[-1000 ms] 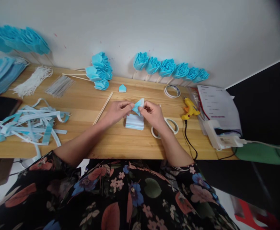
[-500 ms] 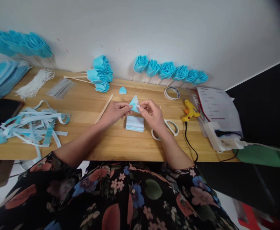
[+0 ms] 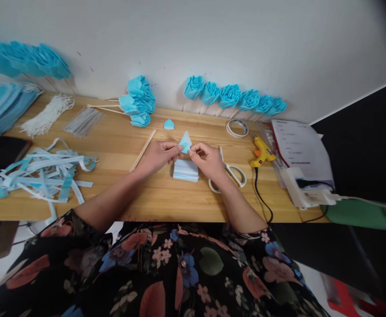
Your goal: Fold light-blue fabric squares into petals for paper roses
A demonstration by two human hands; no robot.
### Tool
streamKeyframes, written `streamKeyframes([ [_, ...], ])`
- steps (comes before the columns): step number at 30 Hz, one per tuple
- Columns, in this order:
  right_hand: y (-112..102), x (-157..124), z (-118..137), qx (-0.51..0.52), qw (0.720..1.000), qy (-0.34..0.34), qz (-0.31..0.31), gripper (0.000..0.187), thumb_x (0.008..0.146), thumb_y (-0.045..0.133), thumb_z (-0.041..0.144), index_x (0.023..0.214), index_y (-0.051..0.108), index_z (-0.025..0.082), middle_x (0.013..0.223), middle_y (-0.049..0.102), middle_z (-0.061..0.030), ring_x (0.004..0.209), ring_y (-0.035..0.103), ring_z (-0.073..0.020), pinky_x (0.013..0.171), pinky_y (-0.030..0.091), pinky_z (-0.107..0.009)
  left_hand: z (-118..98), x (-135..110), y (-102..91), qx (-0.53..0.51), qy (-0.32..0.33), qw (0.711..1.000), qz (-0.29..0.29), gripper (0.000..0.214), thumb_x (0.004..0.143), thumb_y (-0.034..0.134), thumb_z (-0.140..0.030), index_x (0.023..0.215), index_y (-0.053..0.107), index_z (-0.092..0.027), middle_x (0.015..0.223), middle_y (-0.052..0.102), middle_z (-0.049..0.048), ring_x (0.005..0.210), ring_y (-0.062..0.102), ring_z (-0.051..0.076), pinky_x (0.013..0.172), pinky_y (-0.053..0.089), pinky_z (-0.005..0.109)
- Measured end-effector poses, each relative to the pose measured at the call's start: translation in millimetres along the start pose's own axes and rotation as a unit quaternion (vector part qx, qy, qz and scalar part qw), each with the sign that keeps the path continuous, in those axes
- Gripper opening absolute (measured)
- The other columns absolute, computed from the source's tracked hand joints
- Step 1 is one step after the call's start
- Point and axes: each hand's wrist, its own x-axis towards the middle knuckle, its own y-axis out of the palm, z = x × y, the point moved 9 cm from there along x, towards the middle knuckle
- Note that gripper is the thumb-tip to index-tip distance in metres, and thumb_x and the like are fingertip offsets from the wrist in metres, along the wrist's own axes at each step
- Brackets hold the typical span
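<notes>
Between my two hands is a small light-blue fabric piece [image 3: 185, 141], folded to a point at its top. My left hand [image 3: 160, 155] pinches its left side between thumb and fingers. At its lower right edge, my right hand [image 3: 209, 160] is closed with thumb and fingertips on it. Just below, a stack of pale fabric pieces [image 3: 185, 171] lies on the wooden table [image 3: 176, 207]. Another folded blue piece [image 3: 168, 124] rests beyond my hands. White-handled scissors [image 3: 235, 175] lie partly under my right wrist.
Thin wooden sticks [image 3: 143, 150] lie left of my hands. Cut strips [image 3: 47, 169], a phone [image 3: 4, 154], wires [image 3: 84, 122], white cords [image 3: 49, 115] and face masks [image 3: 8, 105] fill the left. Blue fabric flowers [image 3: 231, 96] lean on the wall. Tape [image 3: 237, 128], a glue gun [image 3: 262, 152] and a power strip [image 3: 300, 189] sit right.
My right hand has shifted slightly down and right, its fingers now lower on the folded fabric piece. My left hand keeps its pinch, almost unmoved.
</notes>
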Motion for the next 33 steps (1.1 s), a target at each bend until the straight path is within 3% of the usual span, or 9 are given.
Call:
streamKeyframes([
  [11, 4, 1, -6, 0.081, 0.996, 0.029, 0.023, 0.019, 0.079, 0.066, 0.036, 0.070, 0.060, 0.021, 0.069, 0.063, 0.0009, 0.064, 0.054, -0.0134, 0.063, 0.042, -0.028, 1, -1, -1.3, 0.033, 0.001, 0.999, -0.006, 0.032, 0.081, 0.068, -0.043, 0.066, 0.071, -0.015, 0.054, 0.059, 0.0000, 0.050, 0.048, 0.008, 0.050, 0.034, 0.021],
  [13, 5, 2, -8, 0.117, 0.992, 0.041, 0.028, 0.019, 0.080, 0.069, 0.040, 0.083, 0.064, 0.022, 0.073, 0.064, 0.0007, 0.067, 0.056, -0.0141, 0.064, 0.045, -0.029, 1, -1, -2.0, 0.038, 0.003, 0.999, -0.010, 0.032, 0.081, 0.068, -0.043, 0.066, 0.071, -0.015, 0.054, 0.059, -0.0001, 0.050, 0.047, 0.008, 0.050, 0.034, 0.022],
  [16, 4, 3, -12, 0.169, 0.983, 0.065, 0.024, 0.042, 0.081, 0.070, 0.051, 0.112, 0.064, 0.024, 0.075, 0.064, 0.0016, 0.068, 0.056, -0.0155, 0.066, 0.049, -0.030, 0, -1, -2.1, 0.049, -0.001, 0.999, -0.011, 0.030, 0.082, 0.067, -0.041, 0.067, 0.072, -0.015, 0.056, 0.061, 0.0003, 0.051, 0.048, 0.009, 0.051, 0.036, 0.022],
  [18, 3, 3, -13, 0.177, 0.981, 0.076, 0.024, 0.049, 0.081, 0.069, 0.059, 0.116, 0.065, 0.024, 0.073, 0.062, 0.0015, 0.068, 0.056, -0.0158, 0.065, 0.050, -0.031, -1, -1, -1.3, 0.062, -0.004, 0.998, -0.008, 0.029, 0.082, 0.066, -0.039, 0.067, 0.072, -0.015, 0.056, 0.061, 0.0004, 0.051, 0.048, 0.009, 0.051, 0.036, 0.022],
  [24, 10, 1, -12, 0.157, 0.983, 0.074, 0.052, 0.042, 0.078, 0.071, 0.061, 0.090, 0.070, 0.021, 0.072, 0.061, 0.0013, 0.065, 0.050, -0.0123, 0.060, 0.042, -0.026, -6, -4, 4.3, 0.105, 0.018, 0.994, 0.001, 0.029, 0.084, 0.063, -0.036, 0.065, 0.069, -0.016, 0.055, 0.058, -0.0013, 0.052, 0.047, 0.009, 0.052, 0.034, 0.023],
  [28, 7, 2, -14, 0.130, 0.989, 0.065, 0.024, 0.035, 0.078, 0.073, 0.052, 0.072, 0.062, 0.020, 0.063, 0.051, 0.0041, 0.059, 0.042, -0.0101, 0.056, 0.034, -0.026, -8, -7, 6.6, 0.112, 0.033, 0.993, 0.003, 0.030, 0.084, 0.064, -0.038, 0.065, 0.068, -0.016, 0.055, 0.056, -0.0021, 0.051, 0.046, 0.009, 0.051, 0.032, 0.023],
  [33, 1, 3, -17, 0.121, 0.991, 0.061, -0.004, 0.033, 0.078, 0.072, 0.049, 0.070, 0.059, 0.021, 0.061, 0.048, 0.0048, 0.059, 0.040, -0.0103, 0.057, 0.033, -0.026, -8, -4, 6.7, 0.048, 0.016, 0.999, 0.016, 0.040, 0.087, 0.059, -0.049, 0.066, 0.066, -0.016, 0.054, 0.057, -0.0003, 0.050, 0.049, 0.009, 0.049, 0.037, 0.023],
])
